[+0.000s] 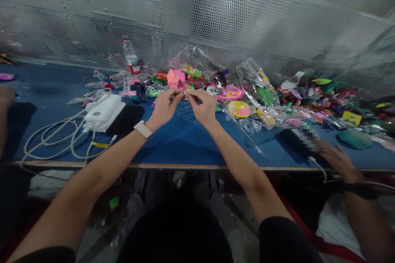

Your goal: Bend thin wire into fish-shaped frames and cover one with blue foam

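Observation:
Both hands meet over the blue table (173,148), fingertips pinched together. My left hand (165,109) is closed at the thumb and fingers, with a pale band on its wrist. My right hand (204,107) pinches right beside it, the tips nearly touching. Below the fingertips hangs a thin, see-through plastic bag (187,114), its outline faint; anything smaller between the fingers is hidden. Just beyond the hands lies a pink and orange foam piece (175,78) among colourful scraps. A round yellow and pink piece (240,109) lies to the right, near long metal tweezers (251,141).
White power banks (105,111), a dark phone (127,118) and looped cables (46,139) lie on the left. A bottle (131,57) stands by the perforated metal panel (173,12). At right, another person's hand (338,158) rests near a phone (300,137). Bagged pieces spread along the back.

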The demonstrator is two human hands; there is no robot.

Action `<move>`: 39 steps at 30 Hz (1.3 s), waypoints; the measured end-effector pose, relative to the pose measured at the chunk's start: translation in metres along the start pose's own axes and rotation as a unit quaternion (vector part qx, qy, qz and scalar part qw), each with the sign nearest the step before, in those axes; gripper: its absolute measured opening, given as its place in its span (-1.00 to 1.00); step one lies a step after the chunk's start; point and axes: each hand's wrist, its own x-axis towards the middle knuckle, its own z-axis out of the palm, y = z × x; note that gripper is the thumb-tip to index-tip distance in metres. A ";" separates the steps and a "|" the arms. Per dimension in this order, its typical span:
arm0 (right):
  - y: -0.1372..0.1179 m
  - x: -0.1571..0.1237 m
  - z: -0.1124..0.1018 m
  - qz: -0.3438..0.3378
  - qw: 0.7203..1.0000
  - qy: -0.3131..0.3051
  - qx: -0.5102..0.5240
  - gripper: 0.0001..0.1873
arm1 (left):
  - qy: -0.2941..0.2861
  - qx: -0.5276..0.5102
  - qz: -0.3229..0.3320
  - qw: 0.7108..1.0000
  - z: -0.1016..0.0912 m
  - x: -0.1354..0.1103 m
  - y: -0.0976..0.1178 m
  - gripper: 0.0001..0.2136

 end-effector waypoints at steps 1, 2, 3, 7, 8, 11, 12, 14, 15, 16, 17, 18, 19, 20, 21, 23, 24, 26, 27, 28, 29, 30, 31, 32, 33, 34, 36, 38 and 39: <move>0.000 0.000 0.001 0.004 1.000 -0.001 0.000 -0.82 | -0.002 -0.008 -0.002 1.000 0.001 0.000 -0.001 -0.81; 0.000 0.000 0.002 0.005 1.000 -0.001 0.002 -0.83 | -0.004 -0.015 -0.006 1.000 0.002 0.000 -0.003 -0.81; 0.000 0.000 0.002 0.003 1.000 -0.001 0.005 -0.83 | -0.006 -0.022 -0.009 1.000 0.003 0.000 -0.004 -0.81; -0.003 0.002 -0.001 -0.022 0.999 0.008 0.021 -0.85 | -0.011 -0.069 -0.009 0.998 0.007 0.001 -0.008 -0.79; -0.004 0.002 -0.002 -0.026 0.999 0.006 0.022 -0.85 | -0.013 -0.083 -0.010 0.996 0.008 0.002 -0.009 -0.79; -0.006 0.003 -0.006 -0.020 1.000 -0.013 0.019 -0.85 | -0.018 -0.108 -0.018 0.994 0.009 0.002 -0.010 -0.80; -0.006 0.003 -0.007 -0.015 0.999 -0.021 0.020 -0.84 | -0.018 -0.107 -0.019 0.994 0.009 0.002 -0.010 -0.82; -0.004 0.003 -0.007 -0.010 0.999 -0.032 0.022 -0.79 | -0.007 -0.080 -0.009 0.997 0.006 0.002 -0.006 -0.84; -0.004 0.004 -0.007 -0.013 0.999 -0.035 0.019 -0.78 | 0.002 -0.053 0.003 0.999 0.003 0.002 -0.004 -0.85; -0.003 0.005 -0.007 -0.022 0.999 -0.035 0.014 -0.77 | 0.013 -0.020 0.018 1.000 0.000 0.002 0.000 -0.86; -0.002 0.006 -0.007 -0.038 0.999 -0.032 0.004 -0.79 | 0.022 0.016 0.034 0.999 -0.003 0.003 0.003 -0.87; -0.002 0.007 -0.008 -0.062 0.998 -0.026 -0.008 -0.82 | 0.027 0.046 0.051 0.997 -0.007 0.003 0.007 -0.88; -0.002 0.008 -0.009 -0.092 0.995 -0.021 -0.021 -0.86 | 0.026 0.069 0.064 0.995 -0.010 0.004 0.010 -0.88; -0.002 0.010 -0.009 -0.125 0.991 -0.015 -0.034 -0.91 | 0.019 0.083 0.073 0.994 -0.013 0.004 0.013 -0.88; -0.002 0.011 -0.011 -0.156 0.987 -0.013 -0.045 -0.93 | 0.009 0.090 0.081 0.993 -0.015 0.005 0.015 -0.87; -0.001 0.013 -0.014 -0.202 0.977 -0.018 -0.063 -0.93 | -0.008 0.085 0.088 0.992 -0.017 0.006 0.016 -0.85; 0.000 0.014 -0.016 -0.214 0.974 -0.028 -0.074 -0.91 | -0.013 0.079 0.087 0.993 -0.016 0.006 0.016 -0.84; 0.003 0.015 -0.020 -0.227 0.966 -0.057 -0.106 -0.90 | -0.018 0.062 0.077 0.995 -0.015 0.006 0.013 -0.82; 0.005 0.015 -0.022 -0.235 0.961 -0.070 -0.125 -0.90 | -0.020 0.053 0.068 0.996 -0.014 0.006 0.012 -0.81; 0.007 0.015 -0.024 -0.246 0.955 -0.078 -0.144 -0.89 | -0.023 0.045 0.060 0.997 -0.013 0.006 0.011 -0.81; 0.009 0.014 -0.026 -0.259 0.949 -0.081 -0.162 -0.88 | -0.025 0.037 0.054 0.998 -0.012 0.005 0.011 -0.81; 0.011 0.014 -0.027 -0.272 0.942 -0.080 -0.178 -0.87 | -0.026 0.030 0.050 0.998 -0.011 0.005 0.010 -0.80; 0.013 0.013 -0.027 -0.283 0.937 -0.076 -0.192 -0.84 | -0.025 0.025 0.048 0.998 -0.010 0.004 0.010 -0.80; 0.015 0.011 -0.027 -0.291 0.932 -0.071 -0.204 -0.81 | -0.024 0.021 0.047 0.998 -0.010 0.004 0.010 -0.80; 0.017 0.010 -0.026 -0.293 0.929 -0.067 -0.215 -0.79 | -0.023 0.016 0.045 0.999 -0.009 0.004 0.010 -0.80; 0.019 0.009 -0.024 -0.290 0.928 -0.064 -0.225 -0.78 | -0.023 0.011 0.042 0.999 -0.009 0.003 0.011 -0.81; 0.022 0.006 -0.021 -0.280 0.927 -0.063 -0.240 -0.77 | -0.024 -0.001 0.034 0.999 -0.009 0.003 0.012 -0.82; 0.023 0.004 -0.018 -0.275 0.928 -0.065 -0.243 -0.77 | -0.023 -0.007 0.033 0.999 -0.009 0.003 0.013 -0.84; 0.024 0.004 -0.016 -0.276 0.929 -0.067 -0.238 -0.77 | -0.022 -0.005 0.035 0.999 -0.010 0.003 0.013 -0.85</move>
